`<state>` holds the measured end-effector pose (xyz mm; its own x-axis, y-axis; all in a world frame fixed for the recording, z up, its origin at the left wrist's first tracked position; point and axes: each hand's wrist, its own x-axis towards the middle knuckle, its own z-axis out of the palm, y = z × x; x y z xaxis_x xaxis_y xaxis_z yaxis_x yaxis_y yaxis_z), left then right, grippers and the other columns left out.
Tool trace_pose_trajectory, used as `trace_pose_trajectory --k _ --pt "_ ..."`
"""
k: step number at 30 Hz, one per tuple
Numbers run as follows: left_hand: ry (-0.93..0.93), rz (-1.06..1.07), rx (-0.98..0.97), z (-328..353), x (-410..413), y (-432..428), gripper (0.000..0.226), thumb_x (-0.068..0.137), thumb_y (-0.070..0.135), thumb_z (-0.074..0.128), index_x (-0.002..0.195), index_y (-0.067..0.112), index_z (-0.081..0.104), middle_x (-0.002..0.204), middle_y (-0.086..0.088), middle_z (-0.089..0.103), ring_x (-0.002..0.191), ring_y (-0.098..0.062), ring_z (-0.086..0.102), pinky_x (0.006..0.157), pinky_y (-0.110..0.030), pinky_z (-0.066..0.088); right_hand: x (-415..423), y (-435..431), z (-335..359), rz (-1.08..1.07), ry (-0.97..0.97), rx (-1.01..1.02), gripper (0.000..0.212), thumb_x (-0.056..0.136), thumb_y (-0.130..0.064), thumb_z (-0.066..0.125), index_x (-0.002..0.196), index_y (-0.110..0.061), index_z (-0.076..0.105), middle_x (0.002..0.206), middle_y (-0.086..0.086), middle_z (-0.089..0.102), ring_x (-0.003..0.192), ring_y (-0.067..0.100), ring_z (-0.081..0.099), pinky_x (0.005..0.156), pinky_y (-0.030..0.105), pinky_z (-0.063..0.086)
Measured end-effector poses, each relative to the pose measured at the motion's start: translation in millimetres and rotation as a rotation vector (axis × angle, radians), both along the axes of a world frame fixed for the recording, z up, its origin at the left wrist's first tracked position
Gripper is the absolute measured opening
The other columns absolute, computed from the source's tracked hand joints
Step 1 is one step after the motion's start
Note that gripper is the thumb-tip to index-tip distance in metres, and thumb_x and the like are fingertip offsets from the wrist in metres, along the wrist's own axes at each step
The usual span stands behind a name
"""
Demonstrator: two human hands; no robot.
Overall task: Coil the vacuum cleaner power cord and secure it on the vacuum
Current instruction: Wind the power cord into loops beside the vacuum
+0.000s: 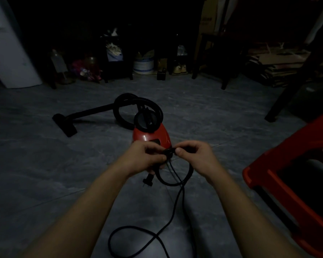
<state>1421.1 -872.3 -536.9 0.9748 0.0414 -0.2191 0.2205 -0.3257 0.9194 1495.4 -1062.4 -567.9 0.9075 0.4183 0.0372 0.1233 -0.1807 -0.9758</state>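
A red canister vacuum (151, 135) with a black round top sits on the grey floor, its black hose (123, 105) looped behind it and its floor nozzle (64, 124) lying to the left. Just in front of it, my left hand (147, 157) and my right hand (192, 155) both pinch the black power cord (177, 175) between them. A small loop hangs below my hands. The plug (148, 180) dangles under my left hand. The rest of the cord trails down to a loose loop on the floor near me.
A red plastic stool (291, 183) stands close at the right. Dark furniture legs, boxes and clutter (144, 66) line the far wall. A white appliance (7, 53) is at the back left. The room is dim.
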Motion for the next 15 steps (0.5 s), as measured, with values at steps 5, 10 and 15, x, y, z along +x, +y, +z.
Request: trace_pose_trajectory --k 5,10,15 --pt "-0.127 0.007 0.256 -10.6 0.6 -0.6 0.014 0.086 0.01 0.072 0.097 0.015 0.079 0.08 -0.002 0.076 0.069 -0.007 0.07 0.06 -0.017 0.053 -3.0 6.3 -1.1 -0.011 -0.04 -0.039 0.01 0.086 -0.007 0.073 0.093 -0.014 0.077 0.088 -0.003 0.076 0.085 0.004 0.071 0.075 0.016 0.054" --pt "-0.182 0.14 0.109 -3.9 0.2 -1.1 0.015 0.085 0.003 0.072 0.097 0.01 0.078 0.077 -0.003 0.075 0.062 -0.002 0.069 0.055 -0.012 0.05 -3.9 7.3 5.7 -0.066 -0.061 0.039 0.008 0.088 -0.012 0.071 0.091 -0.017 0.077 0.086 -0.004 0.076 0.083 0.001 0.071 0.071 0.012 0.052" --pt "-0.208 0.278 0.01 -3.7 1.4 0.5 0.014 0.085 0.007 0.074 0.085 0.02 0.077 0.07 0.0 0.074 0.062 -0.004 0.069 0.056 -0.015 0.049 -0.2 7.9 2.3 -0.088 -0.065 0.062 0.013 0.089 -0.015 0.071 0.1 -0.017 0.076 0.095 -0.003 0.077 0.092 0.005 0.071 0.076 0.016 0.054"
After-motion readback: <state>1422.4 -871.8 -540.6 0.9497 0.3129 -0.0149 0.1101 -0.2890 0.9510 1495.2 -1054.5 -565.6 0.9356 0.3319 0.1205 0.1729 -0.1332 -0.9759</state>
